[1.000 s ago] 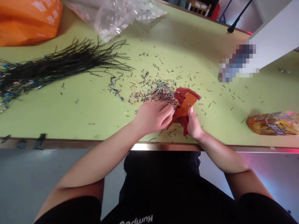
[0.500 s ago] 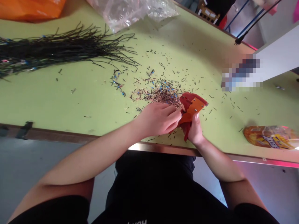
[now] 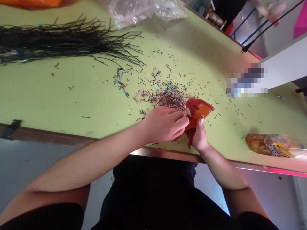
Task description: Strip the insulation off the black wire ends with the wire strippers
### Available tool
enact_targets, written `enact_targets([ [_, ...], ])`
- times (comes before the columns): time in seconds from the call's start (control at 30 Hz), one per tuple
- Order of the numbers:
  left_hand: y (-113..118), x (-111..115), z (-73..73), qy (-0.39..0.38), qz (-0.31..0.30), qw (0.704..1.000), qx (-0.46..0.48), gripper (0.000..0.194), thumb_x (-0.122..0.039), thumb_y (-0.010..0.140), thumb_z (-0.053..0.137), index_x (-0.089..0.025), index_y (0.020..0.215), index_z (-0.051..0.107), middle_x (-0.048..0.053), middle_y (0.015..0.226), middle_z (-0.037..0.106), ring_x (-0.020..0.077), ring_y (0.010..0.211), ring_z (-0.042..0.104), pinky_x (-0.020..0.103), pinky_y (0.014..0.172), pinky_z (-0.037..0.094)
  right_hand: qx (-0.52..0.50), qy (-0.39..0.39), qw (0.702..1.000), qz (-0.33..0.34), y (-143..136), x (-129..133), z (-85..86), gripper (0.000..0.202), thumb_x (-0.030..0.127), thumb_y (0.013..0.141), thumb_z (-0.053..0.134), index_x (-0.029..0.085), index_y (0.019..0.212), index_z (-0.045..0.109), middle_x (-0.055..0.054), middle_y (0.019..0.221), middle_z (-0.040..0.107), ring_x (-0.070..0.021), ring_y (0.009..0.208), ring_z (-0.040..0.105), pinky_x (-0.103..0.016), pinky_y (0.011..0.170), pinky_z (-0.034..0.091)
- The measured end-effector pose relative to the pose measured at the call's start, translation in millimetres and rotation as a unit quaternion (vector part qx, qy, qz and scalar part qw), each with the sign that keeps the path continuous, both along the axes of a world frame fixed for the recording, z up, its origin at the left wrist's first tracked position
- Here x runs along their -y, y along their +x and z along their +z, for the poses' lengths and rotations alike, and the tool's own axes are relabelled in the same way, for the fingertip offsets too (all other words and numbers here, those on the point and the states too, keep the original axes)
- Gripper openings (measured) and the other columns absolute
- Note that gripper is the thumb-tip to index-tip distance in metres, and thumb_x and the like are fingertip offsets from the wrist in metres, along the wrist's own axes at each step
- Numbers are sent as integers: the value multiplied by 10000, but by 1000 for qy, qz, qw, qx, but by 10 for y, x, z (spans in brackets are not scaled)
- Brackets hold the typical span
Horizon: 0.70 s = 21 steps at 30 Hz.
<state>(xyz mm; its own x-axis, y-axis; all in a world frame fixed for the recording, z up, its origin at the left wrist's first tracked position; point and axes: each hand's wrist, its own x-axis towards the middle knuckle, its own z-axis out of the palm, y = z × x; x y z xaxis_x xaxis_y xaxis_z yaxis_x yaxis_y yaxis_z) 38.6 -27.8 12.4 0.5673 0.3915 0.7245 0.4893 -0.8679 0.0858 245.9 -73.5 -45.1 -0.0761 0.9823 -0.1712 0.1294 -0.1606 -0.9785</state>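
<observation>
My right hand (image 3: 200, 135) is wrapped round a red and orange hand tool (image 3: 200, 111), its thumb along the lower side. Close against the tool's left side, my left hand (image 3: 166, 124) has its fingers bent in a pinch; what they hold is hidden. Behind the left hand lies a pile of short wire scraps (image 3: 170, 97), dark, copper-coloured and blue. A thick bundle of long black wires (image 3: 72, 41) rests on the table at the upper left, its loose ends fanned toward the middle.
The green table (image 3: 96, 86) has its near edge just in front of my body. Clear plastic bags (image 3: 134, 12) lie at the back. An orange drink bottle (image 3: 273, 145) lies at the right. A white panel (image 3: 285, 62) juts in from the right, beside a black plug (image 3: 247, 48).
The view has shifted slightly, so the table items sit a little differently in the frame. Both hands remain at the tool in nearly the same pose.
</observation>
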Motion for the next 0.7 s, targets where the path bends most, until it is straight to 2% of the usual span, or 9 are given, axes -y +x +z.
enact_targets([
  [0.07,1,-3,4,12,4,1000,3,262,-191,1032,514,-202,779,582,-33,642,619,113,556,530,287,540,370,-13,23,998,-62,-33,7,43,717,898,936,373,306,1198,680,-104,1144,754,-336,1255,681,-533,1005,617],
  [0.1,2,-4,5,14,4,1000,3,263,-190,1030,517,-201,774,577,-33,640,618,113,555,532,286,539,370,-23,25,997,-70,-53,11,73,704,898,935,385,294,1120,697,-107,1057,760,-343,1208,703,-539,983,629],
  [0.17,2,-3,7,14,3,1000,-1,269,-191,1031,512,-203,769,569,-34,636,615,113,555,534,283,539,370,-50,4,998,-33,-94,19,140,711,915,928,369,285,911,697,-108,848,731,-359,1098,739,-553,907,659],
  [0.23,1,1,9,12,1,1000,-4,269,-190,1034,502,-205,773,565,-32,638,616,114,561,541,282,545,371,-70,-13,997,18,-130,24,199,740,934,922,326,295,691,619,-95,636,627,-365,936,758,-557,793,677],
  [0.3,-1,6,9,11,1,1000,-1,260,-183,1035,494,-207,786,564,-30,645,621,116,571,550,283,553,371,-80,-11,996,43,-157,22,235,752,942,918,306,307,584,531,-63,508,501,-339,741,727,-538,671,669],
  [0.37,-5,5,0,4,0,1000,1,255,-177,1036,486,-209,794,560,-29,648,625,117,578,555,285,557,368,-94,-8,995,45,-171,9,252,736,942,913,334,307,582,507,-29,464,427,-296,596,658,-504,579,640],
  [0.43,-14,-9,-25,-20,-1,1000,0,255,-185,1044,478,-210,804,560,-25,657,633,117,583,560,283,564,373,-125,-11,991,46,-169,-16,271,708,938,906,370,304,646,545,-15,485,440,-283,581,646,-493,572,633],
  [0.6,-69,-101,-126,-138,29,989,33,239,-238,1083,455,-198,901,606,-13,680,651,117,579,574,274,554,369,-195,-25,979,46,-112,-108,420,671,946,861,451,301,785,621,-41,632,560,-334,873,743,-552,806,663],
  [0.7,-100,-143,-169,-179,49,982,43,235,-256,1094,438,-196,971,630,-3,723,679,119,594,589,269,554,365,-234,-17,972,18,-59,-148,502,641,915,867,504,293,794,645,-42,676,572,-338,906,737,-586,880,642],
])
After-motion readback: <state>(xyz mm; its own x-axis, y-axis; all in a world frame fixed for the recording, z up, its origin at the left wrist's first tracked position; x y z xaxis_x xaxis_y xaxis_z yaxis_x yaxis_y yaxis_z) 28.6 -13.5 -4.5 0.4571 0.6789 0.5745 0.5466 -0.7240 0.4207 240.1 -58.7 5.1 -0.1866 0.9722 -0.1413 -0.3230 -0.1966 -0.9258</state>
